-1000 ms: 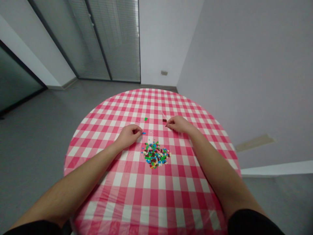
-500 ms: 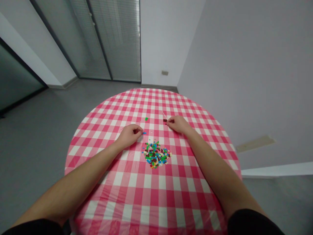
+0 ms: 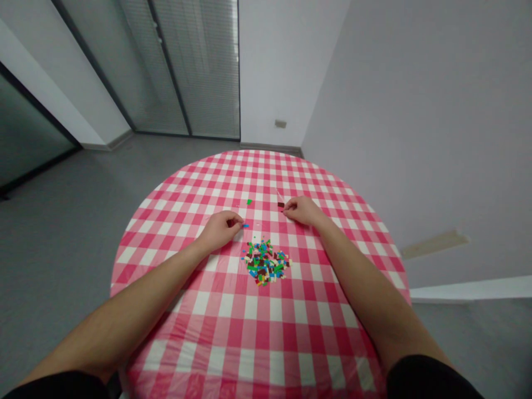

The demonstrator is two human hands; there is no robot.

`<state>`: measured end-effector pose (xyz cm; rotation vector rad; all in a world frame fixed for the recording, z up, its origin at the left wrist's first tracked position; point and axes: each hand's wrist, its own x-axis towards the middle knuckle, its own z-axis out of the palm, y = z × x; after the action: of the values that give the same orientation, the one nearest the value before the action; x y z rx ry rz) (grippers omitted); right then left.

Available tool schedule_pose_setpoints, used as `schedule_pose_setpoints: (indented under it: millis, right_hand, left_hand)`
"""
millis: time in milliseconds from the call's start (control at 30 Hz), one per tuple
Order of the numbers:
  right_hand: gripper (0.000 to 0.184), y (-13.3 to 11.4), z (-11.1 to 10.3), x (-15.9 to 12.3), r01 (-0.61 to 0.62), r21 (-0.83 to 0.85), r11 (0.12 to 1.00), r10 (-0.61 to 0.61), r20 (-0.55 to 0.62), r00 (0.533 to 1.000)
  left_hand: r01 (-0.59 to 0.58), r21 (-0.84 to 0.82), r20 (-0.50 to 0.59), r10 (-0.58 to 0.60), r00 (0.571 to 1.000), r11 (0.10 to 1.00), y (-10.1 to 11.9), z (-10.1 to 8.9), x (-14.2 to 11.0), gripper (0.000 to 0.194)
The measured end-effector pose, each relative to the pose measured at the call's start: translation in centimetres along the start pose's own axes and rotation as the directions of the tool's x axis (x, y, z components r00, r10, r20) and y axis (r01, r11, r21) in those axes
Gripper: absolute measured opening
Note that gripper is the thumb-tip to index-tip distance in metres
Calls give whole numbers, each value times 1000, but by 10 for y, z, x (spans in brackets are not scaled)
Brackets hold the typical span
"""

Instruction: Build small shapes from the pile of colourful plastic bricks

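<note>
Blue brick (image 3: 246, 226) at centre frame sits at the pinched fingertips of the left hand (image 3: 221, 228). Right of centre, the right hand (image 3: 302, 211) pinches beside a flat, dark brown block (image 3: 281, 205).

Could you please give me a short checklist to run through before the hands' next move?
1. Left hand at the blue piece: ok.
2. Right hand near the dark brown block: ok.
3. Firm grip on the tiny dark piece by the right fingertips: cannot tell, too small.
4. Green piece apart from both hands: ok.
5. Tablecloth smooth throughout: not ok, wrinkled on the near side.
</note>
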<state>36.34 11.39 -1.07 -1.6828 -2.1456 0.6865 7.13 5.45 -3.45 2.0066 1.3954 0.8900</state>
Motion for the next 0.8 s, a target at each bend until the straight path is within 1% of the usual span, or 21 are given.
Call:
schedule_pose_setpoints:
  millis: [133, 233, 367, 533, 800]
  right_hand:
    - [14, 4, -1, 1, -9, 39, 999, 9, 0, 1000]
    - [11, 1, -2, 0, -3, 3, 1000, 3, -23, 1000]
    - [11, -5, 3, 0, -7, -55, 998, 1, -101, 995]
    - [13, -2, 15, 2, -39, -48, 998, 27, -217, 976]
    - [14, -2, 20, 3, -61, -69, 996, 41, -262, 964]
  left_hand:
    - [-4, -4, -1, 4, 1000, 1000, -1, 0, 0, 16]
    - [-6, -3, -1, 6, 1000, 1000, -1, 0, 0, 16]
    - [-3, -2, 3, 3, 1000, 1000, 1, 0, 0, 16]
    - [4, 1, 4, -4, 1000, 1000, 2, 0, 0, 16]
    - [-2, 2, 8, 2, 1000, 1000, 4, -1, 0, 16]
